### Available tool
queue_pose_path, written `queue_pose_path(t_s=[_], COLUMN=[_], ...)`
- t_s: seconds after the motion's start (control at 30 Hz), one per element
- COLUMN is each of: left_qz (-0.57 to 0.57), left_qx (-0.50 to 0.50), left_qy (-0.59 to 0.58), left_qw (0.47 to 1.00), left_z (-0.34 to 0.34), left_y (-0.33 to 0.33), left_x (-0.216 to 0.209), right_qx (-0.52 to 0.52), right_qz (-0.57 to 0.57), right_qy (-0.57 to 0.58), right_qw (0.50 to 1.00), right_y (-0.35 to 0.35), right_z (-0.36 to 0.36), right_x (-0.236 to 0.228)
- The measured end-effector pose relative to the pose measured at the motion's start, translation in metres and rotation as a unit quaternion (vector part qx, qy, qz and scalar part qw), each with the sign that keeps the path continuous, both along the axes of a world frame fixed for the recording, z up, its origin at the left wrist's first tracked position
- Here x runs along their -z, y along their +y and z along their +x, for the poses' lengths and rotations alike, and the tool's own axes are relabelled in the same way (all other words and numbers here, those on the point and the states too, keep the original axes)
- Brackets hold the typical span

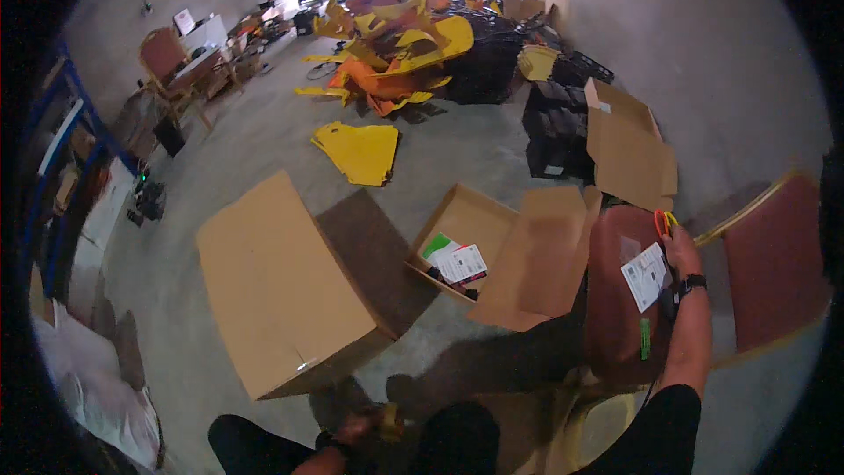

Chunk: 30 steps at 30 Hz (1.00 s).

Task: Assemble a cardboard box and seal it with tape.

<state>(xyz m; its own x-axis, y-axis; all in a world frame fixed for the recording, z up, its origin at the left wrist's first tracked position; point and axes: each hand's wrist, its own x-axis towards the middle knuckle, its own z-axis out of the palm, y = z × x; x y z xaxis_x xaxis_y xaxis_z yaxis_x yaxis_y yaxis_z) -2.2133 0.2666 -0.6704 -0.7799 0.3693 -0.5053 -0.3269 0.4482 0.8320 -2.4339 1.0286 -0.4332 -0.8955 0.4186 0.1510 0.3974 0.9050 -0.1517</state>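
Note:
My right hand is over the red chair seat at the right, its fingers closed on scissors with orange and yellow loop handles. Beside that hand, a white printed sheet and a green strip-like item lie on the seat. Low in the picture, my left hand is dim and blurred, closed around what looks like a roll of yellowish tape. A large closed cardboard box stands on the floor in front of that hand.
An open cardboard box holds papers and small dark items. Farther off lie a yellow panel and a heap of yellow and orange panels. Black crates line the right. Another red chair stands close by; white sacks lie left.

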Motion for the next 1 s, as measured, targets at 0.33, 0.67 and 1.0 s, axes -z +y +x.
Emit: queue_pose_path(t_s=[0.33,0.67,1.0], left_qz=[0.003,-0.041,0.018], left_qx=[-0.029,-0.126,-0.189], left_qy=[-0.041,-0.067,-0.094], left_qw=[0.999,0.989,0.977], left_z=[-0.003,-0.007,-0.004], left_y=[0.007,0.008,0.007], left_x=[-0.007,-0.001,0.034], right_qx=[0.045,0.028,-0.133], right_qz=[-0.113,0.015,-0.241], right_qy=[0.081,-0.001,0.194], right_qw=[0.989,0.999,0.942], right_y=[0.008,0.02,-0.183], right_z=[0.01,0.001,0.079], right_x=[-0.001,-0.008,-0.049])
